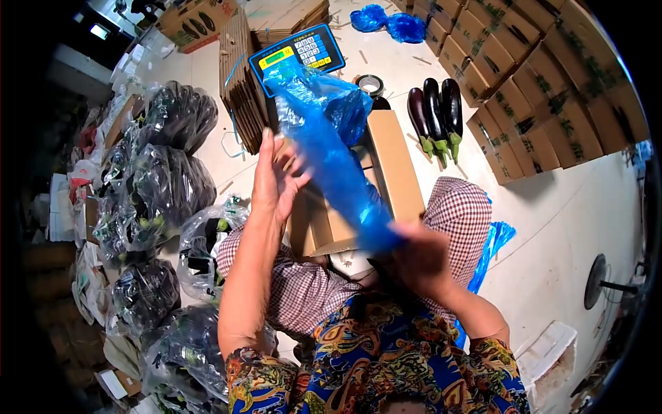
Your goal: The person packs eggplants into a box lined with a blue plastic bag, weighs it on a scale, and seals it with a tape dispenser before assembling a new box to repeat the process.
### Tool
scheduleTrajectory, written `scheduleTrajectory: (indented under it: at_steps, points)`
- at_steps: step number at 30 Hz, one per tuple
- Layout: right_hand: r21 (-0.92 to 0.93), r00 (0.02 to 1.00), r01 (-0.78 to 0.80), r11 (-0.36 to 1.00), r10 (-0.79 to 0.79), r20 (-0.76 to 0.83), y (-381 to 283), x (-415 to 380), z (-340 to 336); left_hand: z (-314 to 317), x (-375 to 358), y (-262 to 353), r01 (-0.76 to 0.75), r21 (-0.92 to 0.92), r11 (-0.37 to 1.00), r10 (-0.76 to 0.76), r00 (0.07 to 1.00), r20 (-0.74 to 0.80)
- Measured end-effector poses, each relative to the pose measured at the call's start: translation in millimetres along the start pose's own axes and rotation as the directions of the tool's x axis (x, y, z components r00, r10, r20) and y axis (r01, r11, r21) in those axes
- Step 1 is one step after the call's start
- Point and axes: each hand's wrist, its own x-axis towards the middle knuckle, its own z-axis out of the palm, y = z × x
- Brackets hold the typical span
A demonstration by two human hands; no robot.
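Note:
A long blue plastic bag [338,165] stretches across an open cardboard box [398,162] between my knees. My right hand [424,259], smeared by motion, grips the bag's near end. My left hand [276,176] is raised beside the bag with its fingers spread and holds nothing. The bag's far end puffs out in front of a digital weighing scale [303,54] and covers part of it. The box's inside is mostly hidden under the bag.
Three eggplants [434,117] lie on the floor at the right, near a tape roll [370,84]. Stacked cartons [545,90] stand behind them. Clear bags of eggplants [172,179] line the left. Folded cardboard [241,76] stands beside the scale; blue bags [388,24] lie farther back.

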Motion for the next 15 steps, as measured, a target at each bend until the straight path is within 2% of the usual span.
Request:
scheduleTrajectory:
  at_steps: [1, 2, 3, 5, 7, 8, 9, 10, 11, 12, 13, 15]
  points:
    - [-0.115, 0.986, 0.055, 0.992, -0.035, 0.166, -6.7, -3.5, 9.6, 7.6, -2.0, 4.2, -0.001, -0.003, 1.000, 0.001, 0.999, 0.042]
    - [0.007, 0.952, 0.248, 0.969, -0.245, 0.183, -17.0, -0.5, 17.1, 16.7, -1.8, 6.9, -0.008, 0.017, 1.000, 0.006, 0.993, 0.116]
    - [0.185, 0.880, 0.350, 0.918, -0.390, 0.271, -9.1, -7.0, 30.3, 23.9, 1.5, 10.7, -0.021, 0.041, 0.999, 0.012, 0.981, 0.195]
    - [0.164, 0.724, 0.384, 0.909, -0.407, 0.557, -17.4, -11.5, 33.8, 12.6, 36.3, 0.0, -0.033, 0.246, 0.969, -0.022, 0.976, 0.217]
    - [0.287, 0.822, 0.271, 0.919, -0.376, 0.427, -14.5, -3.5, 19.0, 45.0, 9.7, -5.4, -0.246, 0.446, 0.861, 0.210, 0.969, 0.129]
    - [0.351, 0.867, 0.215, 0.911, -0.344, 0.361, -13.0, 4.3, 9.3, 54.1, -6.4, -6.2, -0.351, 0.538, 0.766, 0.267, 0.936, 0.231]
    - [0.371, 0.946, 0.035, 0.928, -0.150, 0.287, -20.2, 22.5, -4.0, 54.0, -10.2, -10.8, -0.503, 0.631, 0.591, 0.271, 0.860, 0.432]
    - [0.242, 0.964, -0.196, 0.950, 0.142, 0.225, -27.7, 33.2, -20.5, 59.7, -24.0, -16.7, -0.624, 0.648, 0.438, 0.310, 0.781, 0.543]
    - [0.164, 0.896, -0.441, 0.882, 0.421, 0.144, -35.3, 43.8, -36.9, 59.9, -28.7, -32.5, -0.786, 0.540, 0.303, 0.408, 0.619, 0.672]
    - [0.340, 0.886, -0.438, 0.832, 0.464, 0.005, -33.4, 55.2, -39.0, 58.1, -35.2, -42.1, -0.788, 0.562, 0.250, 0.298, 0.615, 0.730]
    - [0.481, 0.881, -0.282, 0.830, 0.423, -0.214, -22.1, 69.6, -30.4, 58.0, -43.3, -52.9, -0.839, 0.529, 0.128, 0.296, 0.541, 0.787]
    - [0.550, 0.864, -0.323, 0.770, 0.477, -0.162, -4.0, 91.1, -30.9, 62.7, -59.9, -61.0, -0.834, 0.538, 0.121, 0.202, 0.551, 0.810]
